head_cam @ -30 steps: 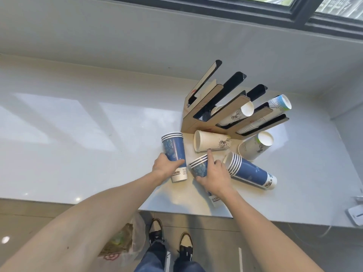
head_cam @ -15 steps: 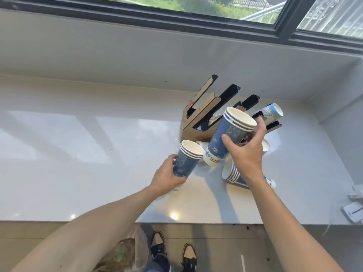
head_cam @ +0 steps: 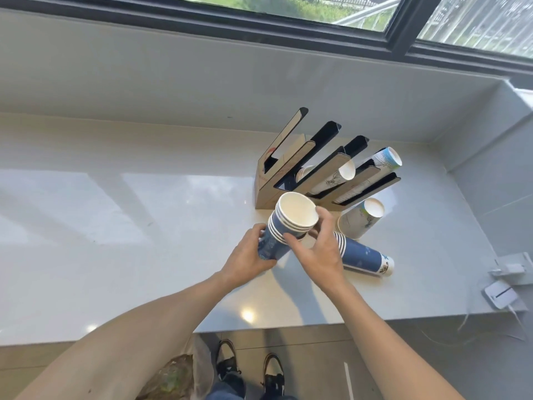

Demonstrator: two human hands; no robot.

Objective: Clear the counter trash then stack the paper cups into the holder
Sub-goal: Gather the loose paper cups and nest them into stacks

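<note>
Both hands hold one stack of blue cups (head_cam: 284, 232) up above the white counter (head_cam: 144, 226), just in front of the cup holder (head_cam: 291, 180). The left hand (head_cam: 249, 255) wraps around the bottom part. The right hand (head_cam: 318, 249) pinches near the rims. Another blue stack (head_cam: 363, 256) lies on its side nearby. A bag on the floor (head_cam: 176, 376) looks blurry, maybe trash.

Sunlit white counter (head_cam: 115, 226) under a dark-framed window (head_cam: 398, 36); tiled floor (head_cam: 317, 365) below.
</note>
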